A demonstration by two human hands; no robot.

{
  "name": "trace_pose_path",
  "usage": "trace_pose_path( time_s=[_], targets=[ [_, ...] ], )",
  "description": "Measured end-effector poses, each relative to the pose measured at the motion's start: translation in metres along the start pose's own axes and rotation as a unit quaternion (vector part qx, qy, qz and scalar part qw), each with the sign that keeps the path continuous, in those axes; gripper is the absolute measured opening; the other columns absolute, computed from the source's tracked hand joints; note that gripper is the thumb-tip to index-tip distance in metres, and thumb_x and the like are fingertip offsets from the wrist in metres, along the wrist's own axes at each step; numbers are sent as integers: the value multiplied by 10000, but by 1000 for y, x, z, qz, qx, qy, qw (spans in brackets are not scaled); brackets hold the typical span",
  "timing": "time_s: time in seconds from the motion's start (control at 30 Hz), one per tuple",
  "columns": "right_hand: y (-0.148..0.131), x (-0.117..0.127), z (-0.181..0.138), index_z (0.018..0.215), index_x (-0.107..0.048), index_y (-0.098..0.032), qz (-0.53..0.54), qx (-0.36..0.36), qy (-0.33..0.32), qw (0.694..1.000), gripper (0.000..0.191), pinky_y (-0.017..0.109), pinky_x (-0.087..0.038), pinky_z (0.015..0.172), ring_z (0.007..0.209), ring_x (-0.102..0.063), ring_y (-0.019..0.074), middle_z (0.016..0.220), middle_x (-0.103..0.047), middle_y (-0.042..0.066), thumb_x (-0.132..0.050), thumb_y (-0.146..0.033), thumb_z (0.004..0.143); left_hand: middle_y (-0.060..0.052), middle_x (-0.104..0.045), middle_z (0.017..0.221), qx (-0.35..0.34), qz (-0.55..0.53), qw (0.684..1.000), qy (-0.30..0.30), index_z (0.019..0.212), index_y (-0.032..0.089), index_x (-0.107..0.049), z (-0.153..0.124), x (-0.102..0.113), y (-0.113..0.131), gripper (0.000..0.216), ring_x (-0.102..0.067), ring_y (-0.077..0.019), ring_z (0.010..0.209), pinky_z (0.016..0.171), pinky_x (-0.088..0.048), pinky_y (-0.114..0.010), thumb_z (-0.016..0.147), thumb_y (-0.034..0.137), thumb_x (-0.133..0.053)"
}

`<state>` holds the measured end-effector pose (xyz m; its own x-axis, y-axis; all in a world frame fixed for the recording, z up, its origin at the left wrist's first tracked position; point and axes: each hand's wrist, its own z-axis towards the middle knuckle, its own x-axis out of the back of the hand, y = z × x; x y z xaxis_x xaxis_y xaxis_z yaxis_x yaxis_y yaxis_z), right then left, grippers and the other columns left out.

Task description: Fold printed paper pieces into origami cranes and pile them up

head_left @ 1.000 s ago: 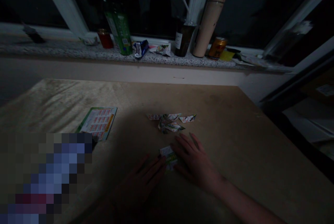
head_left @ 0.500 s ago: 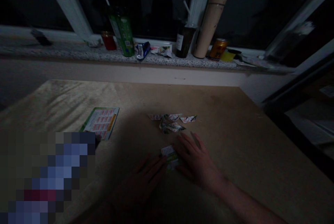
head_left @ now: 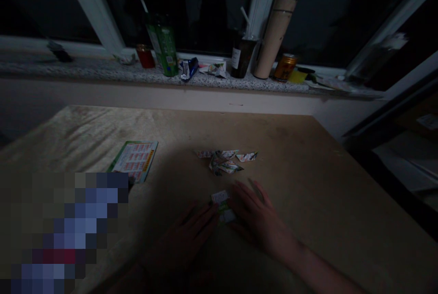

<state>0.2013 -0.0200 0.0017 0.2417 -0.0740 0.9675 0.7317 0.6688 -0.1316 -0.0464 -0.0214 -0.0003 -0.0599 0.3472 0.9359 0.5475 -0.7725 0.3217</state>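
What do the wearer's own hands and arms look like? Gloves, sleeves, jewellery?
Right hand: ungloved, slim fingers, no ring or watch visible. Right forearm: bare as far as shown. Left hand: also ungloved, but in deep shadow; sleeve or jewellery there can't be made out.

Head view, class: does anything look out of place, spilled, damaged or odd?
No spill shows in the dim light. On the windowsill, the crumpled blue wrapper looks like litter among standing containers. Beyond the right hand, folded paper pieces lie at uneven angles on a table cover creased at left.
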Motion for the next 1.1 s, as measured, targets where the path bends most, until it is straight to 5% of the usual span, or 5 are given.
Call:
trace_pose_path(
  time_s=[0.9, 1.1],
  targets=[
    [-6, -7, -11, 1105, -589, -160, 16, 42, 66, 997, 265, 470, -315, 1064, 1181, -468, 217, 1139, -628, 60, -512, -268, 875, -116, -214, 1472, -19, 11, 999, 28, 1426, 174, -162, -2, -1, -3, 766, -223, -287, 1328, 1080, -91, -503, 828, 575, -425],
    [-1, -15, -18, 1035, -618, -239, -12, 68, 98, 993, 204, 474, -308, 1071, 1210, -440, 195, 1096, -650, -13, -467, -197, 904, -143, -219, 1466, -19, 2, 999, 30, 1428, 168, -155, -1, -3, -3, 778, -268, -298, 1308, 1076, -98, -518, 827, 582, -422]
  ],
)
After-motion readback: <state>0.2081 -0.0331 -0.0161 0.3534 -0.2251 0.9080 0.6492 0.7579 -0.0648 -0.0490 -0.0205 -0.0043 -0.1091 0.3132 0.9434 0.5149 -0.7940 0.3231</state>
